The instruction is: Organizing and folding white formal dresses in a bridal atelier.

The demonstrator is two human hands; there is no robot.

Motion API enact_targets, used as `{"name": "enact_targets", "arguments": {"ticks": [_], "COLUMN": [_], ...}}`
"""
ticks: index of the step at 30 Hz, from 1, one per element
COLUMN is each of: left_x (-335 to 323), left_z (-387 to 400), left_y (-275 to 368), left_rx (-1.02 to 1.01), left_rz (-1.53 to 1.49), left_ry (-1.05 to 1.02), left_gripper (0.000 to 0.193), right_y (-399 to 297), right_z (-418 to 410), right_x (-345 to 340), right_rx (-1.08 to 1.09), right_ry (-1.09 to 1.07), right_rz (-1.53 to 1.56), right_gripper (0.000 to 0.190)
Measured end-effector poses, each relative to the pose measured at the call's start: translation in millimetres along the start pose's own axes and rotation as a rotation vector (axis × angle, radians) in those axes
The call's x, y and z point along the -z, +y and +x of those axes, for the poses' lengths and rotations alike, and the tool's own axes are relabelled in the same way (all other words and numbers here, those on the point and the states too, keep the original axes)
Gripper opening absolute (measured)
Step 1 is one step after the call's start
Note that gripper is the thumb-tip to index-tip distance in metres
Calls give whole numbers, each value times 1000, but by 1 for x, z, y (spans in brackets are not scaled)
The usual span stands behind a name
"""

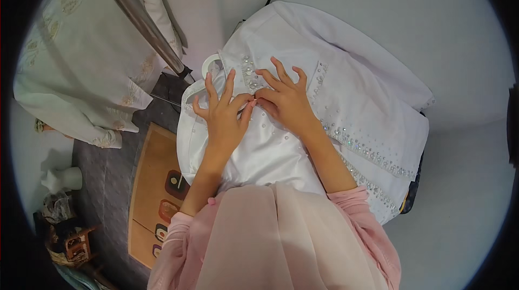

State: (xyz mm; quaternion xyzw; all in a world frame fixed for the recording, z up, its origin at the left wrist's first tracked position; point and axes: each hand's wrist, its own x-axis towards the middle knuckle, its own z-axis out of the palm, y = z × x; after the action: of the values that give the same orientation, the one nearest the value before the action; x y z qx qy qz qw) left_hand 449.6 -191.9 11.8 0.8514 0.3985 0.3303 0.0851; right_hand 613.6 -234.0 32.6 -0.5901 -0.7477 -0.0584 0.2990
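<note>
A white satin garment (259, 156) with beads and rhinestones lies spread out before me. My left hand (223, 111) and my right hand (286, 97) meet over its upper part, thumb and forefinger pinched on each side, the other fingers spread. Something tiny, too small to name, seems to sit between the fingertips. Beside my right hand runs a rhinestone trim (248, 73). More rhinestones line the garment's hem (365, 154) at the right. A white ring-shaped object (211, 66) shows at the garment's edge, above my left hand.
At the upper left hangs an off-white embroidered garment (85, 54), beside a slanting metal pole (140, 18). A flat cardboard box (152, 176) rests on the dark floor. Farther left are a white stand-like object (67, 178) and a small wooden piece (79, 245).
</note>
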Motion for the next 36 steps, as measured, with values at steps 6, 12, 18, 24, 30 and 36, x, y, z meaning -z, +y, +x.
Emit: {"name": "enact_targets", "arguments": {"ticks": [6, 12, 18, 24, 30, 36], "left_x": [2, 5, 10, 6, -4, -6], "left_z": [-2, 7, 14, 10, 5, 7], "left_y": [2, -2, -3, -4, -6, -7], "left_rx": [71, 115, 115, 55, 41, 41], "left_rz": [81, 119, 141, 102, 64, 19], "left_ry": [31, 77, 38, 54, 43, 26], "left_gripper": [21, 23, 16, 14, 16, 16], "right_y": [-1, -3, -1, 2, 3, 2], "right_z": [1, 2, 2, 1, -2, -1], "right_x": [-9, -16, -19, -19, -18, -18], "right_rx": [-14, -30, -40, -91, -66, -48], "right_ry": [59, 65, 60, 116, 158, 165], "right_rz": [-9, -30, -29, 79, 118, 103], "right_gripper": [12, 13, 13, 10, 8, 9]}}
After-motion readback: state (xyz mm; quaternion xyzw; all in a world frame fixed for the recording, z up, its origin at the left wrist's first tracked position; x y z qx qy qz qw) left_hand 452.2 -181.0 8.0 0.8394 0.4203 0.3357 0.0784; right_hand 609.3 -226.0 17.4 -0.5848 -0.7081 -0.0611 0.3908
